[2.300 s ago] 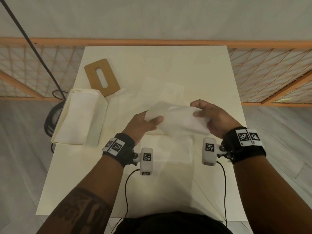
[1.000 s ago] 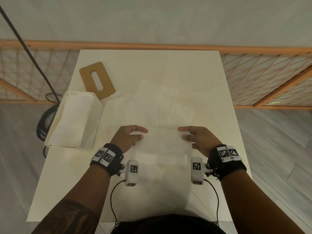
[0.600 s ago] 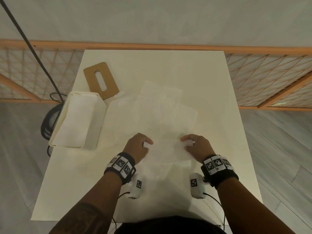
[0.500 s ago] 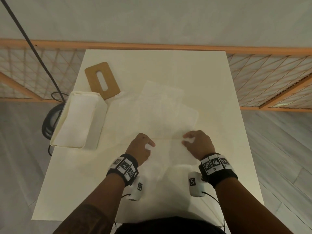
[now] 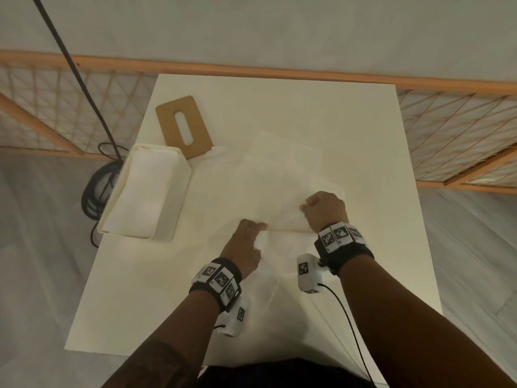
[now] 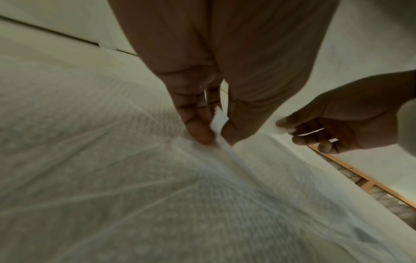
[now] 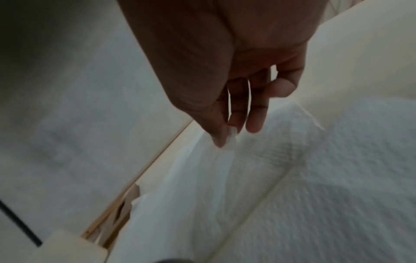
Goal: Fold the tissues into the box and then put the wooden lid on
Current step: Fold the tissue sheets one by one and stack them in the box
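Observation:
A white tissue (image 5: 282,222) lies spread in the middle of the table, with more flat tissues (image 5: 282,166) just beyond it. My left hand (image 5: 247,236) pinches its left edge between thumb and fingers (image 6: 198,131). My right hand (image 5: 324,210) pinches the right edge between thumb and fingertips (image 7: 219,138), lifted and carried farther from me. The white box (image 5: 179,197) at the left table edge holds folded tissues (image 5: 142,197). The wooden lid (image 5: 183,127), with a slot, lies flat behind the box.
The white table (image 5: 377,247) ends close to the box on the left. An orange lattice railing (image 5: 447,130) runs behind and to both sides. A black cable (image 5: 92,93) hangs down at the left to a coil on the floor.
The tissue came down from the air onto the table and both hands took its side edges. Since half a second ago my right hand has moved away from me with its edge.

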{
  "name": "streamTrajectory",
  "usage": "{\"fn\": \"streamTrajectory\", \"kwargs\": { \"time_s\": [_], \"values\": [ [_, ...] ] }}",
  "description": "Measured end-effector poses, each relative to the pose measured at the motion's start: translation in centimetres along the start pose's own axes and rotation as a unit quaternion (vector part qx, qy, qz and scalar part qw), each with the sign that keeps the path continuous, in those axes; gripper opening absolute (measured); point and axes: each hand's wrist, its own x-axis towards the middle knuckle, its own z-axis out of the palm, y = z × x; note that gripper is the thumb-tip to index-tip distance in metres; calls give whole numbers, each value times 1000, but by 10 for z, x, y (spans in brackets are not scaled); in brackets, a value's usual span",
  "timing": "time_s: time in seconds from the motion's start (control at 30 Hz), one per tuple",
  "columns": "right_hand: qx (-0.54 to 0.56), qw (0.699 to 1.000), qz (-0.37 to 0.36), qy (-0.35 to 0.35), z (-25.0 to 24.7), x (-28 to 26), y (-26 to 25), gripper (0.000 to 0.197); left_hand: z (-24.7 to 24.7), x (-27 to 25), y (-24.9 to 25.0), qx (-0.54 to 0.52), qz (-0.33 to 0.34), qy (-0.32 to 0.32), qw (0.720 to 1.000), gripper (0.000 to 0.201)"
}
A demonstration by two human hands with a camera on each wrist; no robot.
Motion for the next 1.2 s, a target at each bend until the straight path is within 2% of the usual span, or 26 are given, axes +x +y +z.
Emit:
{"fn": "streamTrajectory", "kwargs": {
  "time_s": [0.13, 0.2, 0.23, 0.3, 0.37, 0.47, 0.53, 0.57, 0.6, 0.67, 0.73, 0.8, 0.87, 0.93, 1.03, 1.1, 1.2],
  "values": [
    [93, 994, -19, 47, -15, -4, 3, 10, 2, 1, -2, -4, -1, 6, 1000, 63],
    [195, 977, -27, 75, -25, -5, 4, 8, 2, 2, -3, -4, 0, 7, 1000, 62],
    [285, 955, -21, 85, -30, -7, 6, 5, 2, 2, -3, -5, 0, 6, 1000, 62],
    [472, 878, -1, 81, -41, -11, 8, 5, 1, 2, -2, -4, 2, 6, 1000, 61],
    [592, 804, 1, 49, -52, -15, 15, 13, -2, 2, -1, -6, 1, 1, 1000, 58],
    [660, 750, -31, -26, -65, -23, 23, 16, -8, 5, 6, -1, 4, 13, 1000, 46],
    [682, 725, -53, -77, -71, -31, 27, 18, -16, 6, 19, -57, 5, 77, 995, 42],
    [685, 719, -59, -100, -74, -34, 30, 19, -23, 6, 29, -114, -1, 98, 989, 47],
    [685, 715, -66, -126, -76, -38, 31, 22, -31, 5, 42, -183, -6, 86, 979, 56],
    [675, 715, -73, -167, -81, -46, 31, 25, -41, 6, 62, -322, -9, 2, 947, 83],
    [666, 720, -68, -184, -82, -51, 31, 24, -42, 9, 71, -444, -54, -95, 889, 101],
    [652, 732, -55, -191, -81, -54, 33, 28, -40, 8, 75, -513, -131, -152, 834, 84],
    [631, 745, -32, -216, -79, -54, 39, 42, -35, 3, 76, -545, -131, -167, 811, 56],
    [603, 753, -16, -261, -76, -55, 46, 50, -30, -1, 70, -567, -97, -137, 806, 36],
    [560, 774, -12, -294, -75, -57, 56, 58, -29, -3, 53, -559, -75, -62, 823, 40],
    [507, 803, -14, -313, -71, -59, 60, 51, -37, -5, 43, -554, -64, -32, 830, 40],
    [450, 837, 9, -311, -59, -56, 66, 42, -52, -7, 29, -509, -59, -8, 859, 33]
  ]
}}
